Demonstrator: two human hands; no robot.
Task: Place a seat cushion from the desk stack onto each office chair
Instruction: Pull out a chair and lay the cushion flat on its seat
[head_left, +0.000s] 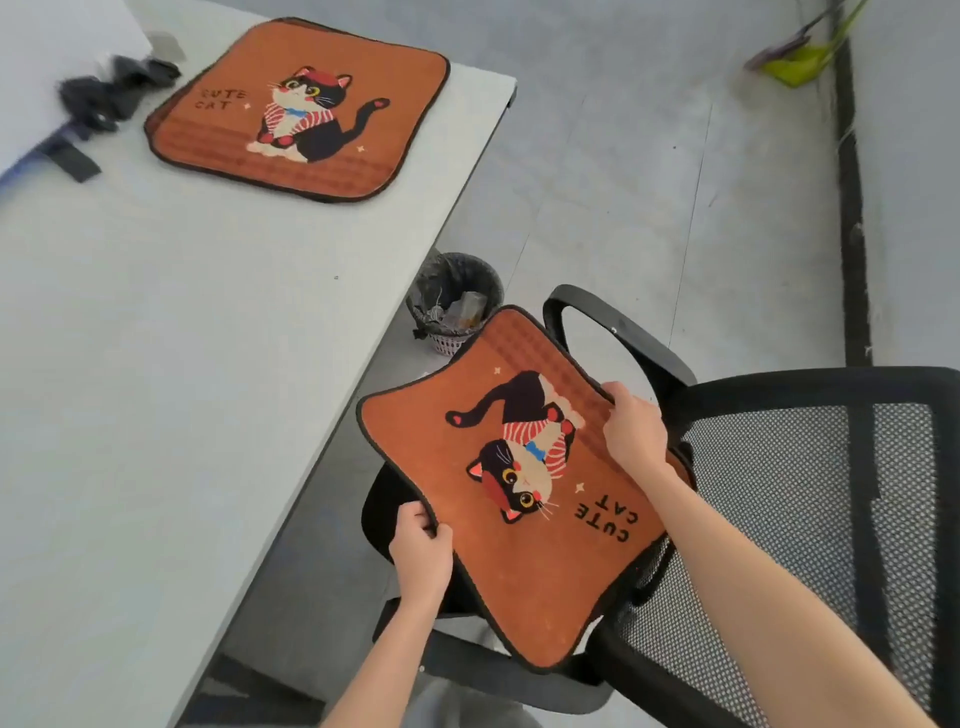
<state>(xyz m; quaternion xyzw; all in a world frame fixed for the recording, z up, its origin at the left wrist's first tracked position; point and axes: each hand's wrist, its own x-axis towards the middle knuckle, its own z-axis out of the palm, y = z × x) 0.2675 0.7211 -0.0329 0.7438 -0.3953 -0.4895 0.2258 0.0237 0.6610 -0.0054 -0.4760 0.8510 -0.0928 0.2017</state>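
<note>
Orange cat cushion is held over the office chair seat, pinched at opposite edges by left hand and right hand. Judged light, thin, floppy; bound edges are best gripped. Spare cushion lies on the desk.

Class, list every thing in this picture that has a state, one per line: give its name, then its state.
Held cushion: gripped at two edges, tilted over the chair seat, print up.
Desk cushion: flat on the desk, untouched, print up.
Left hand: grips the held cushion's near-left edge.
Right hand: grips its far-right edge.
Office chair: upright, seat mostly hidden by the cushion.
Waste bin: upright, holds rubbish.
</note>
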